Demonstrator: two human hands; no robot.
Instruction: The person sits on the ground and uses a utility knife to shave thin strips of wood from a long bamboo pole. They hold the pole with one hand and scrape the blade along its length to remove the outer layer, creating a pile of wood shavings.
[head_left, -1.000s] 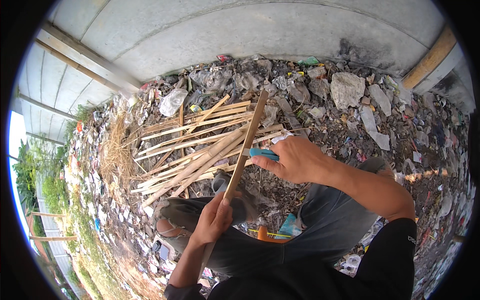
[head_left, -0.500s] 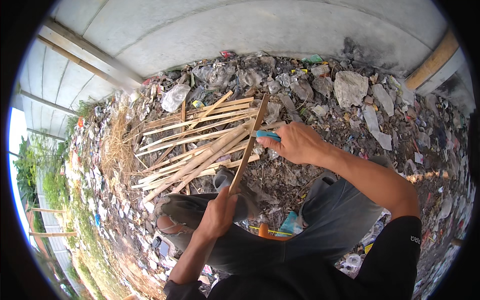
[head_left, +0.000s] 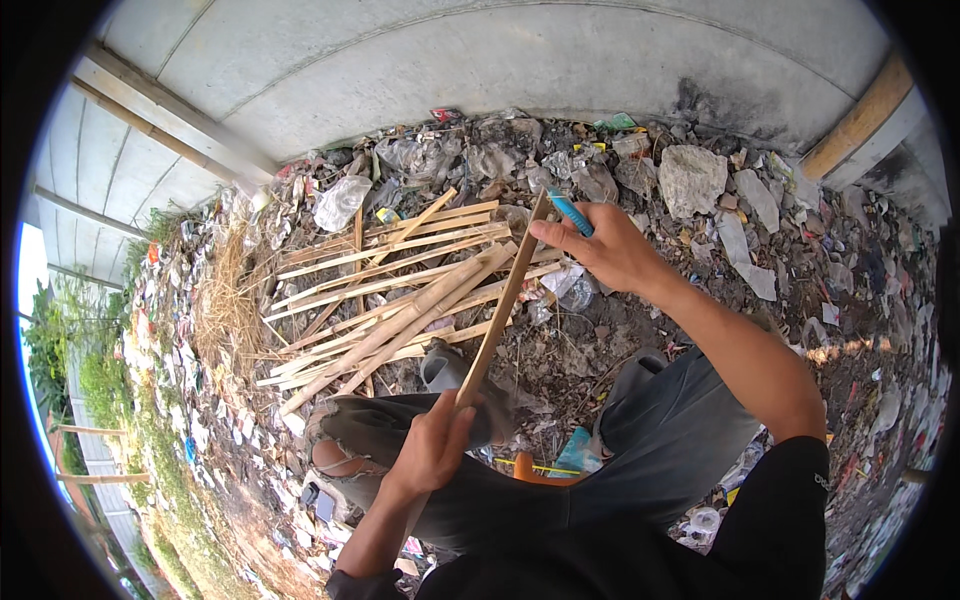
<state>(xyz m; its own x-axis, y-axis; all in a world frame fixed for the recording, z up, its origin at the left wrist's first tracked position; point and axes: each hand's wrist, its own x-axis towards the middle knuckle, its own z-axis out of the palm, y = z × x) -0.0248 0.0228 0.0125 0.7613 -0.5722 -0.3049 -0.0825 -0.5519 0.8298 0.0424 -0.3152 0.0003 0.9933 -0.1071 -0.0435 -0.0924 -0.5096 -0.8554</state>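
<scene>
A long, narrow bamboo strip (head_left: 508,300) slants up and away from my lap, its brown face showing. My left hand (head_left: 432,445) is closed around the near end, over my bent knee. At the far end my right hand (head_left: 612,245) grips a teal-handled knife (head_left: 570,212), with the thumb close to or against the strip. The blade is too small to make out clearly. Beyond my left knee, a loose pile of pale bamboo strips (head_left: 385,285) lies on the ground, some crossing others.
Mixed litter and plastic scraps cover the ground. A pale rock (head_left: 692,180) lies near the grey concrete wall (head_left: 500,60). Dry straw (head_left: 232,300) sits left of the pile. Between my legs is an orange object (head_left: 535,470), and a bamboo post (head_left: 860,118) stands at far right.
My right hand has moved up along the strip toward its far end, and the knife handle has turned to point more up and away. My left hand still holds the near end.
</scene>
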